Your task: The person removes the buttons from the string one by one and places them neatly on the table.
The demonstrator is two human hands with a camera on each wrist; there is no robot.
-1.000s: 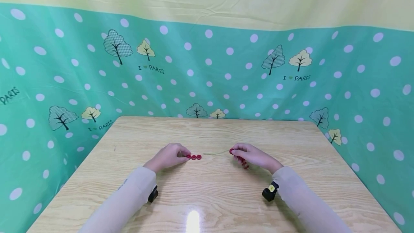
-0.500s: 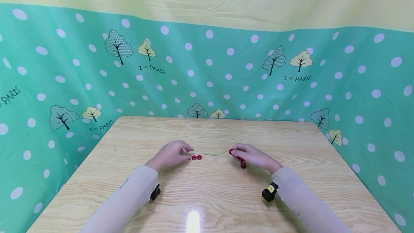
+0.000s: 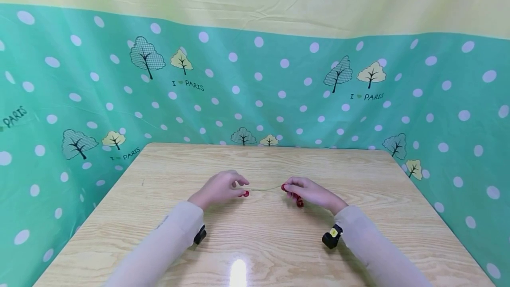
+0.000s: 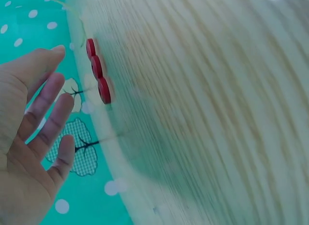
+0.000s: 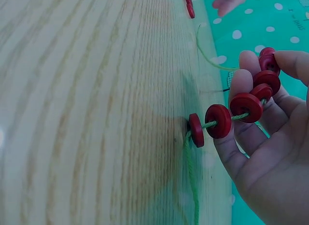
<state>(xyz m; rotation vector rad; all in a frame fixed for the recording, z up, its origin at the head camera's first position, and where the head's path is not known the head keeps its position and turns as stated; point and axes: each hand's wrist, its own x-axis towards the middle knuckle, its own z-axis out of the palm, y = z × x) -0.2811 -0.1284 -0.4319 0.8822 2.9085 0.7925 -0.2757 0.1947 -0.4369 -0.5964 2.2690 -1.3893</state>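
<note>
Three red buttons [image 4: 97, 67] lie in a row on the wooden table, seen in the left wrist view. My left hand [image 3: 221, 187] hovers right beside that row with its fingers loosely spread, and part of the row is hidden behind it in the head view. My right hand [image 3: 312, 191] pinches a red button [image 5: 269, 64] between thumb and fingertips. Several more red buttons [image 5: 218, 121] hang threaded on a green string [image 5: 189, 172] below the pinch. A thin free end of the string reaches left from the right fingertips toward the loose buttons.
The light wooden table [image 3: 259, 234] ends at a green polka-dot curtain [image 3: 255, 96] behind it. A black wrist camera [image 3: 200, 235] sits under my left sleeve [image 3: 159, 247], and another black camera [image 3: 332, 237] under the right one.
My left hand has come off the left end of the button row and moved right, now covering more of it. The right hand stays nearly in place; its hanging buttons have swung slightly.
</note>
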